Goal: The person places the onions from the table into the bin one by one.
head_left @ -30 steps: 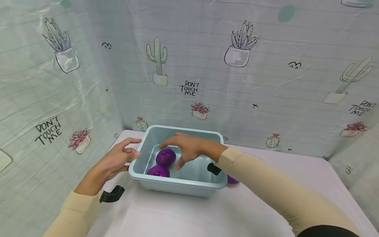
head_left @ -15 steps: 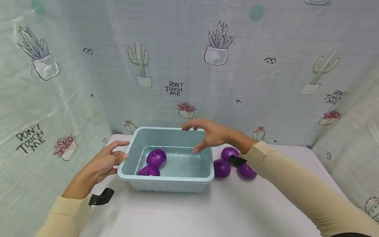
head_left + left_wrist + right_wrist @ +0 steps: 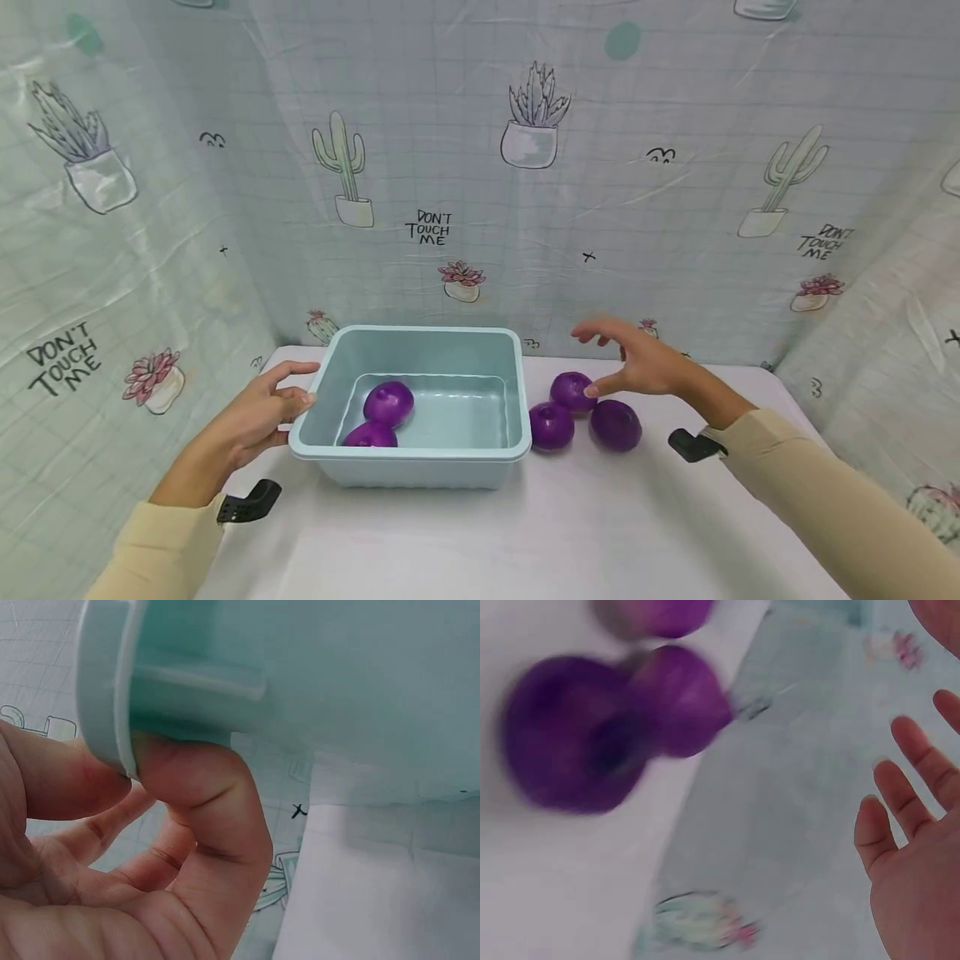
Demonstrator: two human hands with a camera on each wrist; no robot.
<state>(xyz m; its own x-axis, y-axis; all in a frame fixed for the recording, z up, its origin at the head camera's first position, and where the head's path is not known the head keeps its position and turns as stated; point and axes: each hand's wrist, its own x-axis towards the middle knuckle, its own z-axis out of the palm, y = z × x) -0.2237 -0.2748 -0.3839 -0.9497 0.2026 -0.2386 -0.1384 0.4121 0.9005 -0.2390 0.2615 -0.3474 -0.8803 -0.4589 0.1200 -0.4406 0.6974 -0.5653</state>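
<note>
In the head view, my left hand [image 3: 258, 414] pinches the left rim of a pale blue plastic tub [image 3: 420, 468]. The left wrist view shows the thumb and a bent finger on either side of that rim [image 3: 105, 682]. Two glossy, round purple onion-like things, an upper one [image 3: 388, 404] and a lower one [image 3: 371, 435], lie in the tub's left part. My right hand [image 3: 645, 360] hovers right of the tub with spread fingers, holding nothing. Below and beside it are three more purple pieces: a back one [image 3: 572, 392], a left one [image 3: 551, 427] and a right one [image 3: 616, 426].
A white-covered table [image 3: 420, 542] bears everything. Behind it and along both sides hangs a sheet [image 3: 420, 275] printed with cacti and lettering. The tub's right wall stands close beside the left loose purple piece.
My right hand has come out of the tub and swung right, over the loose purple pieces. My left hand stays on the rim. The head view has shifted to the right.
</note>
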